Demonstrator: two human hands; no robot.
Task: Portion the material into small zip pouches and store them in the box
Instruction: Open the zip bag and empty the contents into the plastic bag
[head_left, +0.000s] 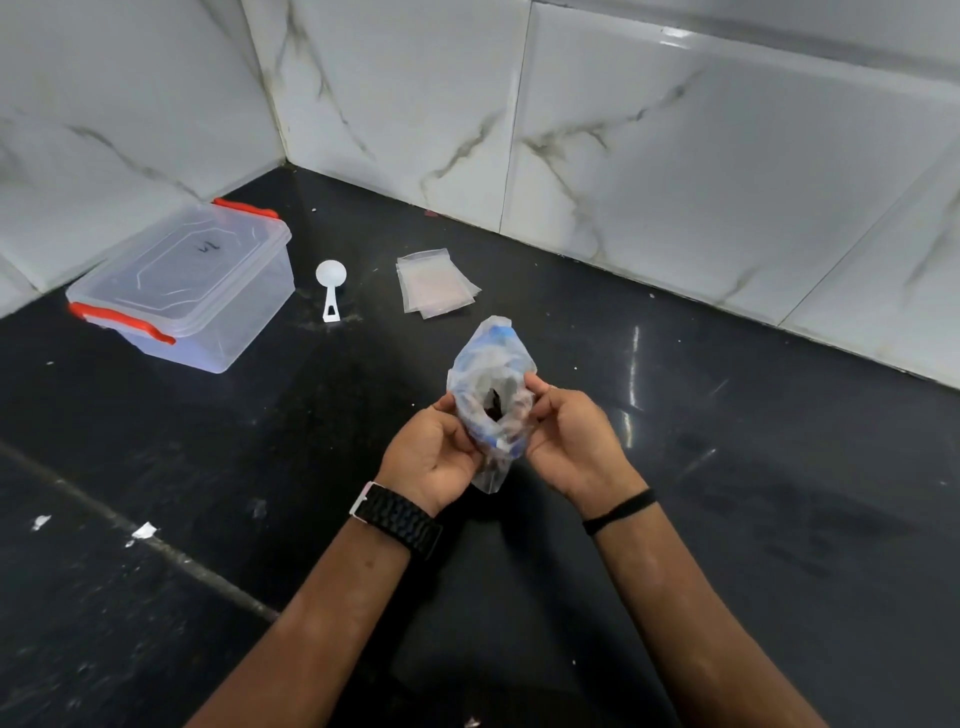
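Both hands, left hand (434, 447) and right hand (566, 441), pinch the bag (491, 374) mouth apart; next, reach beyond for the spoon (330, 283).

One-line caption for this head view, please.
Both hands, left and right, grip an open plastic bag; scoop, pouches and lidded box wait behind.

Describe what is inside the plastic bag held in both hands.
Through the bag's open mouth, a dark material shows in the middle, with blue patches on the plastic. How much it holds cannot be seen: the crumpled plastic and both hands, left and right, cover the rest.
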